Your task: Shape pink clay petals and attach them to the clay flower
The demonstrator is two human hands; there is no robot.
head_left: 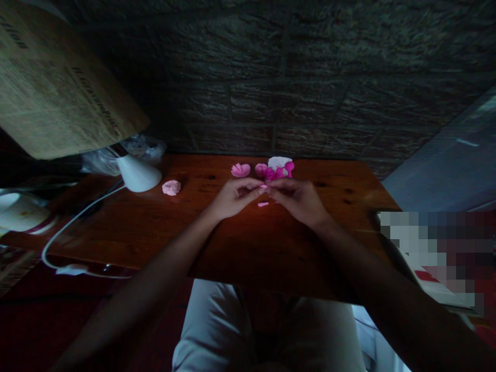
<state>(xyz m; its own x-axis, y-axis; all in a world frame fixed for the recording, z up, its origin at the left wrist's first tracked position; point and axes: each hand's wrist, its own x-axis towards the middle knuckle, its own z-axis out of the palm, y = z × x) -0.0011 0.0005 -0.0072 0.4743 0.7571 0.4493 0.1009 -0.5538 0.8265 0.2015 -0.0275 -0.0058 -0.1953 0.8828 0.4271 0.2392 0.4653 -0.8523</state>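
My left hand [234, 197] and my right hand [296, 199] meet fingertip to fingertip over the middle of a wooden table [217, 232]. Together they pinch a small pink piece [264, 186] between the fingers. A small pink scrap [263, 204] lies on the table just below the fingertips. Behind the hands sit a pale pink flower shape [241, 170], darker pink pieces [271, 172] and a white container [279, 162]. A pale pink lump [171, 187] lies to the left.
A white lamp base [137, 174] stands at the table's back left, its white cable [67, 227] looping off the left edge. A large lampshade [58, 88] hangs at upper left. A dark brick-pattern wall [310, 77] backs the table. Crumpled plastic [141, 147] lies behind the lamp.
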